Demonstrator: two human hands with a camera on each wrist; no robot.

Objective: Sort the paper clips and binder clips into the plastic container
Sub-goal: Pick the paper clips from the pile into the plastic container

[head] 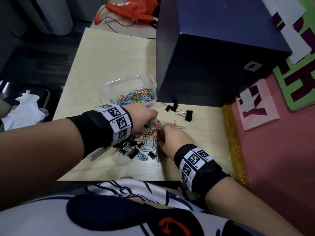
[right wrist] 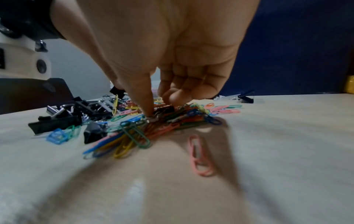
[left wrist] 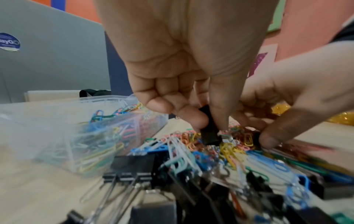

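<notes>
Nearest me, a scatter of black metal binder clips (head: 132, 149) lies among loose coloured wire paper clips (head: 151, 133) on the pale wood-grain surface (head: 110, 62). My left hand (head: 144, 119) and right hand (head: 172, 137) meet over the middle of that heap. The left wrist view shows my left fingers (left wrist: 195, 119) pinching a small black binder clip (left wrist: 208, 128), lifted just clear of the tangle. My right hand's thumb and fingers press down into the paper clips around a dark clip; whether they grip it or only hold it down, I cannot tell.

I judge the step in hand to be teasing binder clips out of the snarl. The next move calls for shaking the snagged wire free before carrying anything away.

Just beyond the pile, three more black binder clips (head: 179, 110) sit apart. Beside them to the left stands the clear plastic container (head: 150, 101), already holding many coloured paper clips. A tall dark blue box (head: 213, 57) rises close behind, limiting room to the far right; open surface stretches to the far left.
</notes>
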